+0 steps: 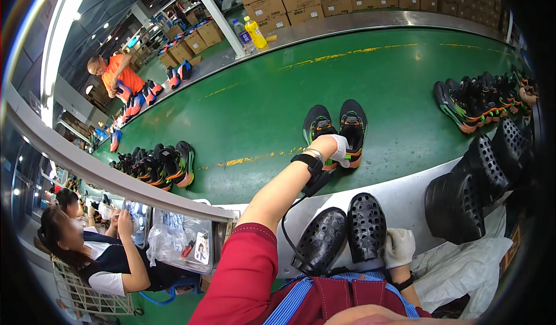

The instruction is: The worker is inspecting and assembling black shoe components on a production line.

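Note:
A pair of black sneakers (351, 119) with green and orange soles rests on the green work surface, toes pointing away from me. My left hand (337, 150), in a white glove, is closed at their heels; its palm and fingers partly cover the nearer shoe parts. Close to my body, two black perforated shoe-shaped forms (366, 226) stand on the metal edge. Beside the right one is my right hand (399, 247), also gloved, with fingers curled in; whatever they may hold is hidden. A black strap with a cable (313, 168) circles my left wrist.
More black perforated forms (454, 206) stand at right, near white sheeting (469, 261). Rows of sneakers sit at left (184, 163) and far right (449, 102). Two bottles (255, 32) stand on the far ledge. A person in orange (124, 73) and a seated person (127, 261) work at left.

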Tool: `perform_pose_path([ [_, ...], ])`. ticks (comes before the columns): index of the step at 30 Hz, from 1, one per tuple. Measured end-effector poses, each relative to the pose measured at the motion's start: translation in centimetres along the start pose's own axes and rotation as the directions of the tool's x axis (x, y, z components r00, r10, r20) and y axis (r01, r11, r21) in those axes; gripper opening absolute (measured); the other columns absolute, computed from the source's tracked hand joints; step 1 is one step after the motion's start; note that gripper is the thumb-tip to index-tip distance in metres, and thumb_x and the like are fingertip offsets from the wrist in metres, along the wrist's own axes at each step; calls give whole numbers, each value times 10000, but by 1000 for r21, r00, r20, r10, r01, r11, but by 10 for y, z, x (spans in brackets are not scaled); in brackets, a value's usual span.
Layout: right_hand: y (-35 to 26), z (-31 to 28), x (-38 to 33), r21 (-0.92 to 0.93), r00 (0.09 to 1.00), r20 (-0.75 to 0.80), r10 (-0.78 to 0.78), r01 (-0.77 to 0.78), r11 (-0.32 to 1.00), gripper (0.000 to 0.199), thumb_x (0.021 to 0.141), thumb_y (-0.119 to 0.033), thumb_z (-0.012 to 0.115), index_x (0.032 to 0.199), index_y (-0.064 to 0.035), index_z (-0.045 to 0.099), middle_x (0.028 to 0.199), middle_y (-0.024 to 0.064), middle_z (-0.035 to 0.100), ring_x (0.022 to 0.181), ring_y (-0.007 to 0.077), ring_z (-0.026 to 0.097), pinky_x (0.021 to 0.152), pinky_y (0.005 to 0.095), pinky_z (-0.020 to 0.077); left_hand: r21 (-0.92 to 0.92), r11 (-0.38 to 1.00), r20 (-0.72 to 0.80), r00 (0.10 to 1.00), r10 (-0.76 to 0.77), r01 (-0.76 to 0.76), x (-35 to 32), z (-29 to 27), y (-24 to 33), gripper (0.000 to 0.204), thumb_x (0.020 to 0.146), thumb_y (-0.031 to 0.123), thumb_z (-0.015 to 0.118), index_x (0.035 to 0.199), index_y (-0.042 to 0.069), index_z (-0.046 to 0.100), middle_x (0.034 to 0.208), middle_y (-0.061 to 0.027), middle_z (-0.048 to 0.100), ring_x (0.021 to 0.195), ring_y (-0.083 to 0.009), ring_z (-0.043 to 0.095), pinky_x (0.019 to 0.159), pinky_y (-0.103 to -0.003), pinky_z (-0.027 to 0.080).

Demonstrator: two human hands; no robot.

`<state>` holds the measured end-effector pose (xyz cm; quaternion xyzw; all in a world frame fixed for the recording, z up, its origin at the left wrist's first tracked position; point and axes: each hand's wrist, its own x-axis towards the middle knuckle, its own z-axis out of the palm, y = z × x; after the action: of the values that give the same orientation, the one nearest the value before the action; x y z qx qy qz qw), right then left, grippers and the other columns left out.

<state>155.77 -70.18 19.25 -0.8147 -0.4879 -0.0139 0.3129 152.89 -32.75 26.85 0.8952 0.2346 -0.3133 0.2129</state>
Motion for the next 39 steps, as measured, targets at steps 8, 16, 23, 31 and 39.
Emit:
perform_pose_path([
  [8, 4, 3, 0, -40, 998, -47, -38, 37, 999, 99, 760, -71, 634, 841, -105, 679, 797, 107, 641, 770, 337, 587, 698, 437, 467, -82, 996, -245, 968, -61, 42, -26, 24, -10, 630, 708, 542, 758, 1200, 159, 664, 1122, -123, 688, 1039, -302, 652, 894, -387, 501],
  [16, -1, 2, -2, -18, 995, -89, -45, 44, 999, 88, 758, -75, 639, 822, -113, 685, 786, 107, 639, 762, 336, 588, 697, 442, 477, -71, 978, -429, 880, -206, 194, -47, 22, -32, 719, 667, 621, 716, 1269, 235, 635, 1177, -110, 673, 1068, -275, 649, 923, -370, 504],
  [23, 0, -2, -8, -33, 993, -116, -25, 22, 999, 101, 748, -61, 638, 816, -118, 686, 777, 101, 637, 764, 325, 592, 691, 430, 481, -76, 950, -504, 810, -299, 303, -55, 42, -29, 709, 666, 646, 732, 1230, 222, 659, 1158, -99, 679, 1063, -281, 642, 917, -374, 498],
  [31, 0, 2, -8, -64, 1000, -27, 14, -16, 998, 111, 748, -51, 632, 825, -111, 685, 788, 101, 636, 769, 328, 592, 697, 433, 483, -51, 930, -698, 653, -294, 364, -78, 63, -26, 562, 749, 631, 624, 1090, 194, 709, 1127, -152, 613, 1059, -320, 567, 899, -418, 478],
  [39, 1, 2, 2, -4, 997, -68, -43, 43, 999, 77, 780, -51, 630, 832, -95, 666, 794, 102, 643, 769, 325, 597, 701, 423, 472, -193, 963, -889, 382, -254, 190, -108, 81, -62, 594, 716, 468, 748, 1161, 92, 634, 1265, -176, 516, 1079, -354, 552, 922, -429, 494],
])
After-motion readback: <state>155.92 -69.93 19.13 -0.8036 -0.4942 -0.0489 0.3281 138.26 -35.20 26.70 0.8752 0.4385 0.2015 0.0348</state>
